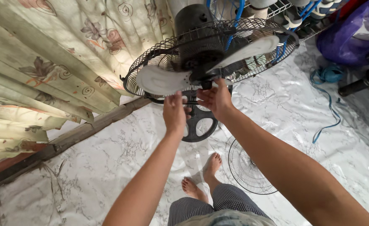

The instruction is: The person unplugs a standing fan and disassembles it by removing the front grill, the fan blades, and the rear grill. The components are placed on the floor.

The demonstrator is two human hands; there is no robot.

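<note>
A black standing fan, tilted face-up, shows its rear wire guard (151, 58) and white blades (161, 80) around a dark hub (201, 73), with the motor housing (195, 19) behind. My right hand (216, 99) has its fingers at the hub's centre, just under the blades. My left hand (175, 112) is curled right beside it, slightly lower; whether it grips a small part is hidden. Below both hands lies the fan's round black base (201, 125) on the floor.
The detached front wire guard (247, 167) lies on the marble-patterned floor by my bare feet (201, 178). A floral curtain (46, 62) hangs left above a wooden beam (84, 129). A blue cord (329, 100), purple bag (352, 33) and shoe rack (285, 12) sit at the right.
</note>
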